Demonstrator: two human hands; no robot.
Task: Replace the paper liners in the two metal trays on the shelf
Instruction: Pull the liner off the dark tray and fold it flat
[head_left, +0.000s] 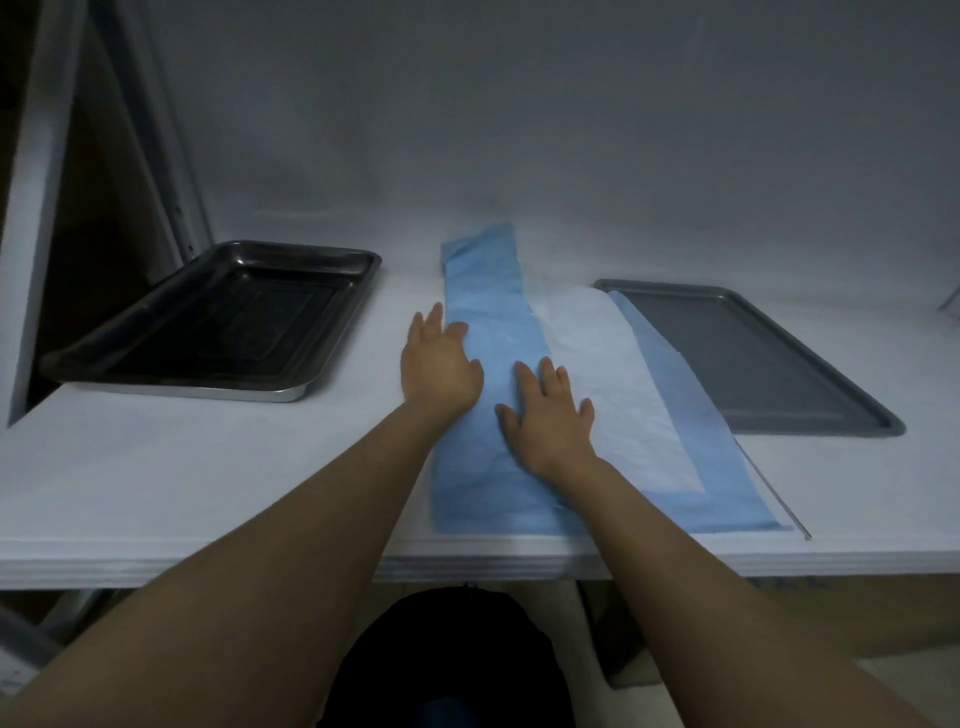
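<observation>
A blue and white paper liner (613, 364) lies partly folded on the white shelf (182, 467), between two metal trays. Its left part is folded over into a long blue strip (488, 291). My left hand (439, 364) rests flat on the strip's left edge, fingers straight. My right hand (548, 415) presses flat on the strip a little nearer to me. A dark, deep metal tray (104, 358) stands bare at the left. A flat grey metal tray (779, 364) lies bare at the right, and the liner's right edge overlaps its left rim.
A grey wall closes the back of the shelf. A metal upright (171, 182) stands at the far left behind the dark tray. The shelf's front edge (467, 564) runs below my forearms, with a dark round object (447, 660) underneath.
</observation>
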